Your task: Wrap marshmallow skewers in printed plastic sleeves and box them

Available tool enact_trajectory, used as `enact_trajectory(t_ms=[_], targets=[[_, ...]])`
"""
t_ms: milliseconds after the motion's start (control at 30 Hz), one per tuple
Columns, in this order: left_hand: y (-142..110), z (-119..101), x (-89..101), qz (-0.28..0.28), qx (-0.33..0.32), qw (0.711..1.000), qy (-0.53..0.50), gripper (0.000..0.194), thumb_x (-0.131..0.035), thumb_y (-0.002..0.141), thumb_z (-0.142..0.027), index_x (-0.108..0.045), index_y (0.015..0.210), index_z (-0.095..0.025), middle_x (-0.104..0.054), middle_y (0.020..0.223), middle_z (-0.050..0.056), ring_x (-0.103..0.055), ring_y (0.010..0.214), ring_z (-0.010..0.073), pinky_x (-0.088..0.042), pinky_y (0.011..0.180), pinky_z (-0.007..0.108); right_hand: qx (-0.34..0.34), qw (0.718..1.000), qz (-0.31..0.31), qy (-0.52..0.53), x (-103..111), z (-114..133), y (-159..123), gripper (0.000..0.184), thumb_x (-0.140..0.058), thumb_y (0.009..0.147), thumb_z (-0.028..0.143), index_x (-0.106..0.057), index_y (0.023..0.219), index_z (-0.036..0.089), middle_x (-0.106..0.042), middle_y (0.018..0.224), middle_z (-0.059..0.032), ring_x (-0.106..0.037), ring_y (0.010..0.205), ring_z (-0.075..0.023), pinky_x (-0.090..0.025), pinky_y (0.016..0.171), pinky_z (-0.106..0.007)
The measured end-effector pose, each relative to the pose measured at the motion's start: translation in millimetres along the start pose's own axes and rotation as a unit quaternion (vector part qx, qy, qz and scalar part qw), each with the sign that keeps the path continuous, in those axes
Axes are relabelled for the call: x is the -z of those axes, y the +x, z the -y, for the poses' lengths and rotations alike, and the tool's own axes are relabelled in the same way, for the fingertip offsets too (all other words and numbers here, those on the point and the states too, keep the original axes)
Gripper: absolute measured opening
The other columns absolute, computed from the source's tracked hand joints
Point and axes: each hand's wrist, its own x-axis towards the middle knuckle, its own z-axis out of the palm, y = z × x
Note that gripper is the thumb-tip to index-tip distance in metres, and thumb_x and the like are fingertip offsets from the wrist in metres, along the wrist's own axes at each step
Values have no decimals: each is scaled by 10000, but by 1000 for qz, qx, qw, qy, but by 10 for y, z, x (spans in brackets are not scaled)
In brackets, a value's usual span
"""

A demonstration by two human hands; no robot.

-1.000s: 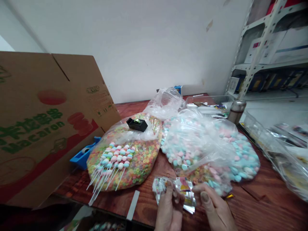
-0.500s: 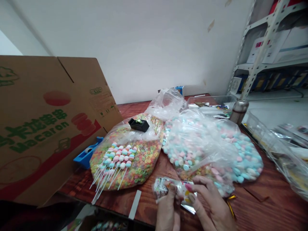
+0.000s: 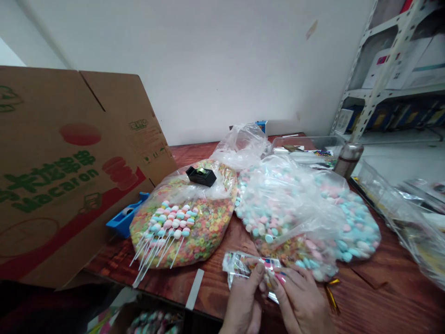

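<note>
Head view: we see a reddish wooden table (image 3: pixel 385 301), with a cardboard carton (image 3: pixel 114 106) standing at its left. Smaller are a clear bag of coloured rings (image 3: pixel 210 227) and, just beside it, bagged pastel sweets (image 3: pixel 306 204), lying beyond the hands, probably to leave working room in front. The left hand (image 3: pixel 245 297) and right hand (image 3: pixel 301 292) are close together, both pinching one glossy packet (image 3: pixel 238 264): the left near its middle, seemingly to steady it, the right at its right end. Stick sweets (image 3: pixel 174 220) rest on the rings, perhaps for easy reach. Near the front edge, the packet's long axis runs left to right, its uncovered end pointing left; which end is its top, we cannot tell.
</note>
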Motion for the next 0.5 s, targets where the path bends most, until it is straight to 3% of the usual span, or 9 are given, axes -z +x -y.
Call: enact_trajectory(t_ms=[200, 300, 500], targets=[[32, -107, 95, 35, 62, 995, -66, 400, -885, 566, -288, -565, 761, -148, -488, 497, -64, -381, 429, 34, -289, 419, 150, -96, 980, 52, 165, 92, 97, 141, 186, -471, 958, 236, -624, 853, 232, -662, 786, -17, -639, 752, -167, -511, 683, -257], [53, -151, 146, 41, 125, 984, -123, 401, -902, 540, -264, -584, 733, -114, -451, 459, -78, -337, 408, 9, -267, 396, 122, -109, 959, 35, 258, 142, 126, 204, 117, -516, 941, 260, -630, 916, 247, -665, 879, -24, -659, 839, -168, -539, 722, -240], [77, -190, 181, 49, 182, 961, -203, 352, -904, 533, -194, -580, 640, -107, -425, 416, -84, -311, 370, -8, -271, 370, 97, -75, 971, -34, 226, 207, 171, 266, 221, -647, 857, 241, -650, 1078, 259, -661, 1083, -70, -662, 1007, -201, -552, 838, -253]])
